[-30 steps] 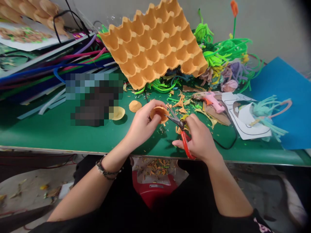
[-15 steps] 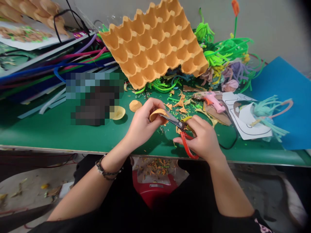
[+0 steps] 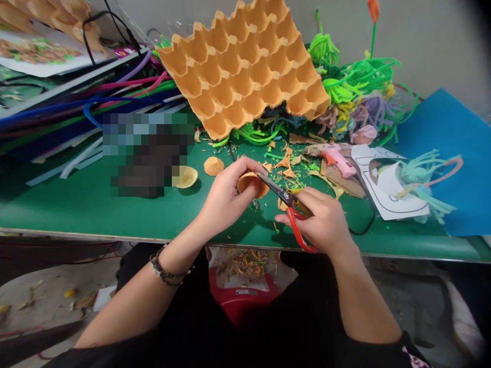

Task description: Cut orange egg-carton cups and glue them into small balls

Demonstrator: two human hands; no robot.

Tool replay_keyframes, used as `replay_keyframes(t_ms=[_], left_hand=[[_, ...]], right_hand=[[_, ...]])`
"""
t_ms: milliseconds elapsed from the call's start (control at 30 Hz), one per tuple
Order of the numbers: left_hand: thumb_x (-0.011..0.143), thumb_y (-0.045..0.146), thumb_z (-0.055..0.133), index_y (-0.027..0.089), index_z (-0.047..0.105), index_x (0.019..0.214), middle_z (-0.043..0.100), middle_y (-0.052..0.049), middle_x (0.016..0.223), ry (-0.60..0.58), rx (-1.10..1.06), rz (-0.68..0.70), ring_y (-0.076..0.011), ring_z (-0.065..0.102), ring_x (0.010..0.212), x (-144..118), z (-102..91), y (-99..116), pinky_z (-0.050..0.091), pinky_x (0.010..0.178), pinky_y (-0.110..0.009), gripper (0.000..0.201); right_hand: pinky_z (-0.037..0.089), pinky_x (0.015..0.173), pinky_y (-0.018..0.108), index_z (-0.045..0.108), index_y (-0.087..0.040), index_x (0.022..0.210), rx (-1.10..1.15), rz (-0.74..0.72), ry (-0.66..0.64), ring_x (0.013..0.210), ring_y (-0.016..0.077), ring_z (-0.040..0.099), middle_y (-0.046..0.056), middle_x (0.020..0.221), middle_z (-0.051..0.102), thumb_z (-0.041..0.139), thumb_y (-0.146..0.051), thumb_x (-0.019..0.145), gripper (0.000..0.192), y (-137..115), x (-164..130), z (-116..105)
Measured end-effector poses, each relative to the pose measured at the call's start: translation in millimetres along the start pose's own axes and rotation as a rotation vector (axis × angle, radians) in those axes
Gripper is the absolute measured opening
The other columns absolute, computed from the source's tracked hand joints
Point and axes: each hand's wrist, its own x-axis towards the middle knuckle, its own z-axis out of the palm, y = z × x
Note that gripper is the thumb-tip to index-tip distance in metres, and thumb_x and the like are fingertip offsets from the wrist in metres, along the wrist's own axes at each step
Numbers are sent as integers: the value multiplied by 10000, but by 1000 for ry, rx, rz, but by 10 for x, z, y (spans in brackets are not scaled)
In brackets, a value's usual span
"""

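Note:
My left hand [image 3: 226, 197] pinches a small orange-brown egg carton cup [image 3: 262, 190], thumb inside it and fingers behind. In my right hand [image 3: 326, 217] is a pair of scissors [image 3: 286, 196] with red and yellow handles, its dark blades pointing up and left. The blade tips meet the cup's upper rim; the handles look slightly apart. Left of my left hand, a domed cut cup [image 3: 214, 166] and a paler yellow cup [image 3: 187, 177] lie on the green table [image 3: 92, 209].
A large egg tray [image 3: 245, 66] leans at the back. Scraps [image 3: 286, 163] and a pink glue gun [image 3: 337, 159] lie beyond my hands. At right are a white paper cutout [image 3: 383, 199] and blue sheet [image 3: 441, 128]. Green pipe cleaners [image 3: 368, 71] pile behind. A red bin [image 3: 245, 299] sits below.
The cup has turned in my left hand, so its opening shows more. The scissors have shifted slightly right, from across the cup to its upper rim, and their blades have drawn closer together.

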Motion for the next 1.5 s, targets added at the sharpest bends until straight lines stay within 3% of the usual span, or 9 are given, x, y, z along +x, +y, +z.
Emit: replay_keyframes(t_ms=[267,433,600,767,867,1200,1500], left_hand=[[799,70,460,191,535,802,603,-29,760,-57,-3,-29,-170,600,876,-1,-5,-7,486,647,-271,142],[753,37,436,183,546,797,622,-16,796,-42,20,-16,-129,598,787,10,-28,0,488,671,-246,188],[710,10,442,186,530,829,610,4,790,15,22,-46,-84,552,645,16,-21,-14,456,568,-187,229],[765,47,470,183,520,827,634,0,824,-26,-40,-23,-88,583,692,3,6,-33,473,596,-186,157],[772,47,470,180,520,843,631,4,818,-72,-87,-28,-87,584,679,-10,16,-34,472,583,-186,159],[754,-3,418,184,451,801,520,32,734,-86,-275,-64,-39,480,545,-15,72,12,411,482,-151,195],[763,47,430,189,445,831,504,34,688,-114,-195,-116,-68,473,558,-34,59,-44,409,497,-182,159]], right_hand=[[283,508,240,448,-194,586,-30,-6,10,530,101,366,-17,573,417,493,-626,830,499,4,16,3],[237,475,234,337,-199,547,37,1,38,498,82,291,-42,543,325,507,-599,837,523,-8,11,-10],[259,474,228,403,-200,625,130,48,55,506,82,323,-43,587,369,525,-672,778,510,-16,32,-19],[274,515,266,410,-211,734,-12,18,-49,552,118,366,-2,686,448,429,-810,705,600,-44,33,32],[257,532,287,421,-209,798,-134,-12,-36,584,147,385,25,722,477,368,-841,700,642,-47,26,72],[281,571,296,494,-188,742,-210,-62,51,587,146,383,31,699,505,325,-833,736,667,-35,7,63],[280,546,262,443,-193,615,-147,-52,37,549,118,374,-6,588,447,383,-692,842,551,-8,1,50]])
